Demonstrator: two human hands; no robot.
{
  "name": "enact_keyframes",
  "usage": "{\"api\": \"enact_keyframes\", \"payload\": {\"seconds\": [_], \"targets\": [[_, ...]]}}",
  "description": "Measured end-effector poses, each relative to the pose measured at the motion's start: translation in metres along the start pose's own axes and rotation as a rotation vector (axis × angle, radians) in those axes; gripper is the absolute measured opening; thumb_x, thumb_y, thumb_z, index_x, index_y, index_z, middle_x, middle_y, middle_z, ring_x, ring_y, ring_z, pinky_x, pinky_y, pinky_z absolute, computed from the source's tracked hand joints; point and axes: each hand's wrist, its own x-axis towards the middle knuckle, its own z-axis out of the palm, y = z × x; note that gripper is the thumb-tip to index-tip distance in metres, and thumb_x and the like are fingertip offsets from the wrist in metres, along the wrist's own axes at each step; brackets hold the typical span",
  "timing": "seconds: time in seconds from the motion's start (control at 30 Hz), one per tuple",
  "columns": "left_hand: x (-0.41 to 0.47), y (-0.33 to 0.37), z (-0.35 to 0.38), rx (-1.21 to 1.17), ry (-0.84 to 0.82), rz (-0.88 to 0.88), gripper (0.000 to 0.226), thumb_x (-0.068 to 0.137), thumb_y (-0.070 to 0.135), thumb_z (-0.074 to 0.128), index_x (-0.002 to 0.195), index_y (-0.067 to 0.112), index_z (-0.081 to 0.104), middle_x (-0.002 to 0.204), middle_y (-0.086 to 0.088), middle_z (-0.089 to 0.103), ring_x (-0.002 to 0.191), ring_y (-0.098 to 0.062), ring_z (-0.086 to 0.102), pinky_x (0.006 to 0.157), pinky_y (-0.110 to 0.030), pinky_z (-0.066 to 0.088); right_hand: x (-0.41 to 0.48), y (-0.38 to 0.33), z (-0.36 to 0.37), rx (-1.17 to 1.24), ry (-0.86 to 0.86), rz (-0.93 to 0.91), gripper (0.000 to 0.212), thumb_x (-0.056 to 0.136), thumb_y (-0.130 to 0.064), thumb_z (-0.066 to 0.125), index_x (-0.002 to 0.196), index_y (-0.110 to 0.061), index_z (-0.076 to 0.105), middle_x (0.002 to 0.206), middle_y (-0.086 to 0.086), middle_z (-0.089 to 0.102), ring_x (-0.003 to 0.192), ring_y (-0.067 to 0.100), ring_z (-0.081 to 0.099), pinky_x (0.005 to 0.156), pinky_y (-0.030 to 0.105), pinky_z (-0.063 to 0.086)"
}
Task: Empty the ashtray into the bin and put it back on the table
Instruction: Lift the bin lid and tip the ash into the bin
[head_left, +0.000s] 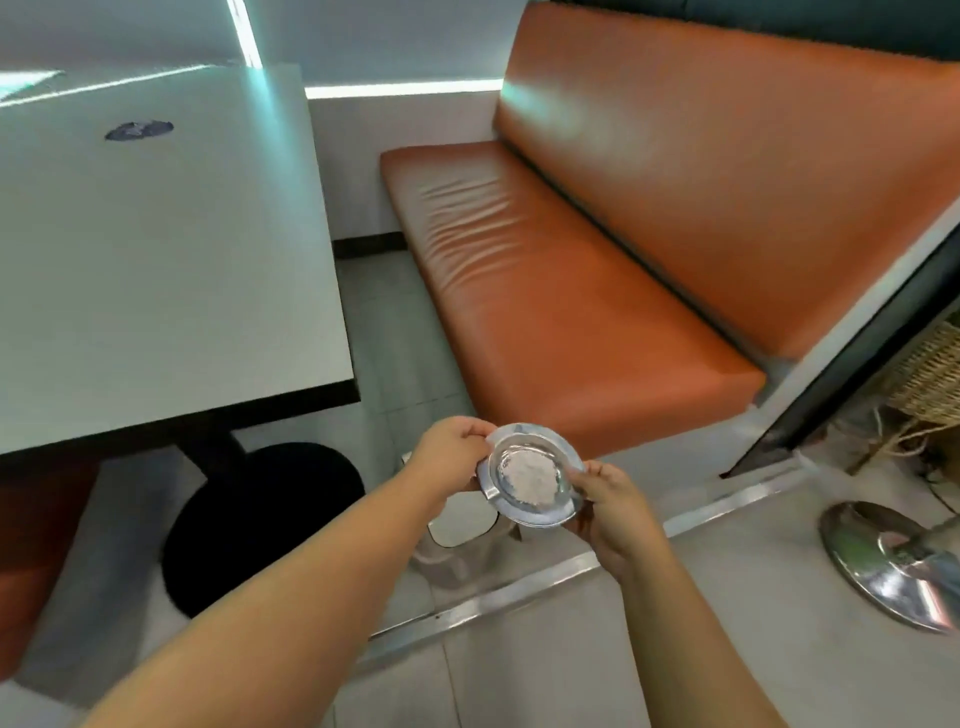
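A round metal ashtray (532, 474) with pale grey ash in its bowl is held level in front of me, above the floor. My left hand (451, 451) grips its left rim and my right hand (609, 503) grips its right rim. Right below the ashtray stands a small light-coloured bin (460, 535) on the floor, mostly hidden by my hands and the ashtray. The white table (156, 260) with a dark edge lies to the left, with a small dark smudge (138, 130) on its far part.
An orange padded bench (571, 291) runs along the right, close behind the bin. The table's black round foot (260, 525) sits left of the bin. A shiny metal stand base (888, 564) and a wicker basket (930, 379) are at the far right. A metal floor strip (519, 597) crosses below my hands.
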Motion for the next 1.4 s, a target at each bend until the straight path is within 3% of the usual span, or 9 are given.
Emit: {"api": "enact_keyframes", "payload": {"seconds": [0.1, 0.17, 0.27, 0.33, 0.5, 0.6, 0.73, 0.97, 1.4], "targets": [[0.05, -0.066, -0.008, 0.024, 0.037, 0.038, 0.015, 0.088, 0.007, 0.055, 0.088, 0.012, 0.07, 0.082, -0.007, 0.068, 0.059, -0.012, 0.061, 0.05, -0.026, 0.053, 0.044, 0.064, -0.003, -0.025, -0.031, -0.02, 0.008, 0.092, -0.01, 0.051, 0.087, -0.007, 0.056, 0.076, 0.008, 0.072, 0.06, 0.015, 0.07, 0.049, 0.029, 0.057], [0.094, -0.103, -0.024, 0.315, 0.148, 0.15, 0.016, 0.086, 0.013, 0.06, 0.101, 0.013, 0.067, 0.105, -0.01, 0.067, 0.078, -0.015, 0.062, 0.067, -0.027, 0.052, 0.072, 0.102, -0.001, -0.034, -0.04, -0.046, 0.007, 0.093, -0.009, 0.049, 0.091, -0.004, 0.055, 0.088, 0.014, 0.07, 0.069, 0.018, 0.07, 0.05, 0.028, 0.057], [0.155, -0.147, -0.049, 0.976, 0.131, 0.207, 0.081, 0.075, 0.023, 0.073, 0.144, 0.011, 0.033, 0.152, -0.015, 0.033, 0.138, -0.026, 0.033, 0.108, -0.031, 0.03, 0.107, 0.15, 0.002, -0.006, -0.053, -0.09, 0.007, 0.093, -0.006, 0.048, 0.09, -0.002, 0.053, 0.085, 0.016, 0.069, 0.061, 0.015, 0.07, 0.047, 0.026, 0.056], [0.18, -0.169, -0.056, 1.107, 0.063, 0.146, 0.111, 0.064, 0.032, 0.081, 0.15, 0.012, 0.014, 0.158, -0.016, 0.019, 0.145, -0.031, 0.014, 0.117, -0.04, 0.02, 0.124, 0.172, 0.002, -0.003, -0.035, -0.12, 0.008, 0.093, -0.005, 0.048, 0.086, -0.004, 0.052, 0.077, 0.014, 0.069, 0.055, 0.014, 0.07, 0.045, 0.027, 0.057], [0.2, -0.205, -0.059, 1.001, 0.196, 0.228, 0.13, 0.046, 0.04, 0.087, 0.148, 0.03, 0.006, 0.154, -0.006, 0.01, 0.128, -0.039, 0.039, 0.103, -0.047, 0.042, 0.147, 0.201, 0.002, -0.103, 0.09, -0.209, 0.01, 0.087, -0.002, 0.052, 0.078, -0.005, 0.049, 0.071, 0.015, 0.06, 0.059, 0.02, 0.064, 0.044, 0.028, 0.055], [0.193, -0.219, -0.054, 0.972, 0.346, 0.327, 0.126, 0.054, 0.034, 0.085, 0.144, 0.041, -0.004, 0.155, 0.005, -0.004, 0.116, -0.037, 0.048, 0.093, -0.043, 0.048, 0.147, 0.204, 0.009, -0.204, 0.163, -0.258, 0.018, 0.084, 0.0, 0.055, 0.072, -0.007, 0.045, 0.062, 0.012, 0.057, 0.041, 0.011, 0.062, 0.039, 0.028, 0.053], [0.191, -0.226, -0.048, 0.961, 0.428, 0.374, 0.119, 0.061, 0.027, 0.08, 0.142, 0.041, -0.006, 0.153, 0.008, -0.009, 0.105, -0.033, 0.052, 0.086, -0.041, 0.053, 0.146, 0.206, 0.031, -0.477, 0.248, -0.385, 0.016, 0.078, -0.011, 0.057, 0.069, -0.015, 0.044, 0.06, 0.008, 0.058, 0.05, 0.027, 0.065, 0.046, 0.045, 0.057], [0.186, -0.225, -0.044, 0.997, 0.495, 0.399, 0.111, 0.069, 0.024, 0.075, 0.144, 0.039, -0.005, 0.154, 0.003, -0.011, 0.101, -0.033, 0.053, 0.083, -0.039, 0.054, 0.154, 0.207, 0.059, -0.887, 0.296, -0.557, 0.026, 0.084, -0.02, 0.054, 0.069, -0.022, 0.033, 0.058, -0.001, 0.05, 0.051, 0.013, 0.047, 0.041, 0.028, 0.029], [0.188, -0.227, -0.043, 0.997, 0.505, 0.402, 0.111, 0.069, 0.022, 0.076, 0.141, 0.041, -0.007, 0.152, 0.006, -0.011, 0.103, -0.031, 0.049, 0.084, -0.039, 0.054, 0.157, 0.219, 0.06, -1.111, 0.252, -0.48, 0.016, 0.087, -0.033, 0.047, 0.076, -0.022, 0.043, 0.075, 0.001, 0.057, 0.072, 0.024, 0.059, 0.061, 0.034, 0.047]]}}
